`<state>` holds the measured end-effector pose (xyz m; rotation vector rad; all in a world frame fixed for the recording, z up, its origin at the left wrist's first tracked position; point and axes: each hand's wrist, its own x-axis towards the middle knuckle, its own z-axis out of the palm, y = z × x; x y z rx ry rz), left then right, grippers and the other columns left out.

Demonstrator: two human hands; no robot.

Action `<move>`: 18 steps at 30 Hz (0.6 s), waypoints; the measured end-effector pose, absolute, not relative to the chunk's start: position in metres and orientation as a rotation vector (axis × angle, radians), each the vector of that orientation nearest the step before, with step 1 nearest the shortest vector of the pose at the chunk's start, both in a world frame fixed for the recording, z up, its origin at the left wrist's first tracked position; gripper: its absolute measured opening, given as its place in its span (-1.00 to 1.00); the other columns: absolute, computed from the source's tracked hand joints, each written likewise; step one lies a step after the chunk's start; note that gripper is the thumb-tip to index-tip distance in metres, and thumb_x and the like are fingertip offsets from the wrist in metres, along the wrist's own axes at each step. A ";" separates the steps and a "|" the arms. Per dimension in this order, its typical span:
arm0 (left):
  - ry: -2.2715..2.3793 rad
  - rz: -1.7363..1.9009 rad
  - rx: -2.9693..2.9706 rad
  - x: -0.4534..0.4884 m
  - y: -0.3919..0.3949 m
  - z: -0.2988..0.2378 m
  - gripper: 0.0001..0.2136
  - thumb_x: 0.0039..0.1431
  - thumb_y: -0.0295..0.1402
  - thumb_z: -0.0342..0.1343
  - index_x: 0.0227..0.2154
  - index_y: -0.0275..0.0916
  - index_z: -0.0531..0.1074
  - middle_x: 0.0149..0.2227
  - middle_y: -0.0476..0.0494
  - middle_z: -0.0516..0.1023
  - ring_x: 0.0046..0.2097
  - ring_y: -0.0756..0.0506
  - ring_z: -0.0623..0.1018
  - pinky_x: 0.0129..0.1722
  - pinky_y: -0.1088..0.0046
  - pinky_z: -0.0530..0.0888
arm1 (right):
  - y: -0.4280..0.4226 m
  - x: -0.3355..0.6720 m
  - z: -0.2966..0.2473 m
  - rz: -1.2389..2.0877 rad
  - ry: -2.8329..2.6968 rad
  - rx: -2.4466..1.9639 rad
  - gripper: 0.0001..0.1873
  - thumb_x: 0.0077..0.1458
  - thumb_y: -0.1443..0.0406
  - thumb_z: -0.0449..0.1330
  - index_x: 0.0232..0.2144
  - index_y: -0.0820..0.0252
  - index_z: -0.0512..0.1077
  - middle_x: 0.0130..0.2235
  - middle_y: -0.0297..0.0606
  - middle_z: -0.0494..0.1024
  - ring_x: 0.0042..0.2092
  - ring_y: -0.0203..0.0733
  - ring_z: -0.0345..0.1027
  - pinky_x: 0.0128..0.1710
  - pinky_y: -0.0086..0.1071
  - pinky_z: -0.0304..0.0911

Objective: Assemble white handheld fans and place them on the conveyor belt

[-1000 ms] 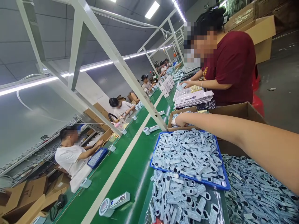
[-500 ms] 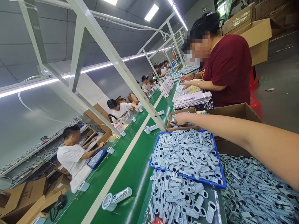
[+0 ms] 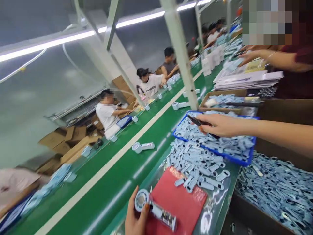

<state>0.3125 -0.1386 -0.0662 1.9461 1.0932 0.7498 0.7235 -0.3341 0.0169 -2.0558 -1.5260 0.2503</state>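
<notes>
At the bottom, my left hand (image 3: 135, 213) is closed around the round head of a light-blue handheld fan (image 3: 158, 210). Its handle is open, with the circuit parts showing, and points right over a red mat (image 3: 182, 199). My right hand (image 3: 217, 125) grips a slim black tool (image 3: 199, 121) with a narrow tip, perhaps tweezers; blur hides its exact kind. That hand is above a blue tray (image 3: 250, 158) filled with light-blue handle covers (image 3: 232, 145). More loose covers (image 3: 195, 160) are heaped between the tray and the mat.
A cardboard box (image 3: 223, 109) with small blue parts stands behind the tray. Many covers (image 3: 276, 189) fill a large carton at right. Another fan (image 3: 143, 147) lies on the green conveyor (image 3: 122, 163). A white post (image 3: 181, 52) rises beside it. A co-worker's hands (image 3: 256, 55) are at upper right.
My right hand has come out of the cardboard box and towards me, carrying the black tool. My left hand with the fan has entered view. The camera has turned down and left.
</notes>
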 end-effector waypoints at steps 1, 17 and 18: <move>1.089 0.774 1.927 0.305 -0.140 -0.071 -0.45 0.12 0.01 0.20 0.14 -0.03 0.36 0.14 -0.11 0.49 0.18 -0.31 0.45 0.19 0.09 0.40 | -0.332 0.694 0.011 0.376 -1.561 -1.936 -0.80 0.26 0.19 -0.03 -0.20 0.14 0.33 -0.31 -0.24 0.47 -0.31 -0.10 0.35 -0.31 -0.35 0.21; 0.519 0.686 2.167 0.249 -0.146 -0.092 -0.22 -0.04 -0.12 0.42 0.25 0.08 0.22 0.15 -0.18 0.37 0.16 -0.25 0.39 0.21 0.04 0.30 | -0.296 0.476 -0.044 1.321 -1.670 -1.903 -0.73 0.29 0.07 -0.04 -0.19 0.10 0.31 -0.51 -0.31 0.45 -0.57 -0.16 0.37 -0.54 -0.36 0.16; 0.488 0.651 2.194 0.248 -0.145 -0.092 -0.20 -0.05 -0.11 0.42 0.26 0.07 0.21 0.17 -0.19 0.36 0.18 -0.25 0.37 0.22 0.04 0.29 | -0.296 0.474 -0.043 1.295 -1.681 -1.926 -0.68 0.30 0.03 -0.07 -0.20 0.09 0.31 -0.50 -0.31 0.44 -0.59 -0.17 0.33 -0.56 -0.36 0.12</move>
